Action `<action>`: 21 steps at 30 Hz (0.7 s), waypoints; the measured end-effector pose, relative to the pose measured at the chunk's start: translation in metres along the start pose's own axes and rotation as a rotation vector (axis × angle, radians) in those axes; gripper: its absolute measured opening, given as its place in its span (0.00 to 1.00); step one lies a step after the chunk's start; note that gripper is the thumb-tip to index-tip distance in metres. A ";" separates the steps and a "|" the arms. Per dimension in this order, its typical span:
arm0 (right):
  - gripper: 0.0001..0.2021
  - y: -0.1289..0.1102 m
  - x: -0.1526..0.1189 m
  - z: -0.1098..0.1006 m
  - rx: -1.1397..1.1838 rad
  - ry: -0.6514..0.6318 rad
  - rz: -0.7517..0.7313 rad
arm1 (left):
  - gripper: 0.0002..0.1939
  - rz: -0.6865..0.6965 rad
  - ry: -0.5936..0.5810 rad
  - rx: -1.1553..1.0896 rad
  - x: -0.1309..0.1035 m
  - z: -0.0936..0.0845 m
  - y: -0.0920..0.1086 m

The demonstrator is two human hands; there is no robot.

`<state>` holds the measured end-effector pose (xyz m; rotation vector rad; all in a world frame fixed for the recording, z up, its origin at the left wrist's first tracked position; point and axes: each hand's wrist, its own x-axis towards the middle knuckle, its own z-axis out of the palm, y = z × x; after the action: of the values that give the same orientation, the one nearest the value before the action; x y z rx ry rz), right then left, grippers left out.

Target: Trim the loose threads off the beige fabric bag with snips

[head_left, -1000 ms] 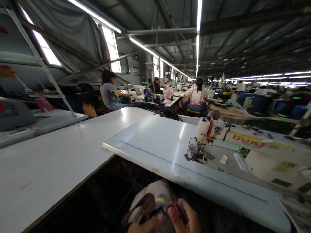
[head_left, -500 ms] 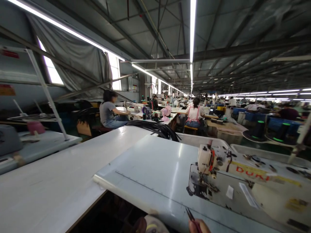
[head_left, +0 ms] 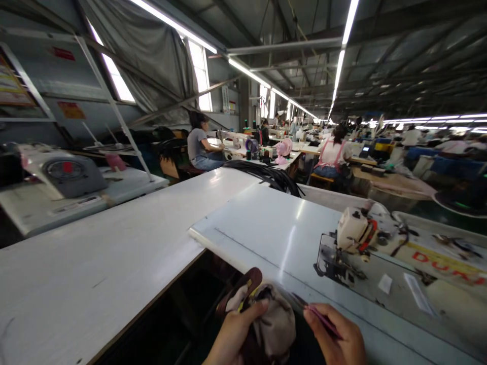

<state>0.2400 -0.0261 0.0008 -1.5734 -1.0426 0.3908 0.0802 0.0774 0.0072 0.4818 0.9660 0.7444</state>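
My left hand (head_left: 238, 329) is closed on a beige and dark brown fabric piece (head_left: 274, 324), with the thumb pressed on its gathered opening. Yellow shows between the beige and brown parts. The piece is bunched up in front of the table edge, and its lower part runs out of view. My right hand (head_left: 338, 337) grips a pair of thread snips (head_left: 323, 320) by the pink handle. Their dark pointed tips are blurred and point left toward the fabric, apart from it. Right of centre stands a white sewing machine (head_left: 355, 230), its needle area away from both hands.
A pale blue machine table (head_left: 258, 223) adjoins a long white table (head_left: 125, 258) on the left. Black strips (head_left: 270, 175) lie at the far end. Small white pieces (head_left: 385, 284) rest beside the machine. Seated people (head_left: 203, 144) work at other tables beyond.
The view has turned left and tilted down. My left hand and the fabric piece have come up into view. The snips have shifted from upright to pointing left.
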 end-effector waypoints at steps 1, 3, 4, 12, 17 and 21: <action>0.12 0.000 0.001 0.001 0.000 -0.040 0.004 | 0.23 -0.038 -0.001 -0.015 0.001 0.001 0.001; 0.11 0.003 0.004 0.003 -0.017 -0.106 0.018 | 0.22 -0.071 0.012 -0.024 0.003 0.002 0.002; 0.11 0.007 0.005 0.004 -0.027 -0.131 0.026 | 0.23 -0.073 0.028 -0.020 0.005 0.002 0.001; 0.12 0.030 0.013 0.015 -0.082 -0.273 0.044 | 0.29 -0.076 0.071 -0.068 0.022 -0.003 -0.009; 0.13 0.039 0.018 0.021 -0.063 -0.318 0.083 | 0.24 -0.124 0.081 -0.054 0.026 0.000 -0.008; 0.13 0.041 0.021 0.024 -0.029 -0.318 0.092 | 0.29 -0.068 0.106 -0.071 0.022 0.006 0.000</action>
<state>0.2506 0.0074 -0.0376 -1.6220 -1.2225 0.7094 0.0936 0.0934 -0.0023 0.3483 1.0457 0.7456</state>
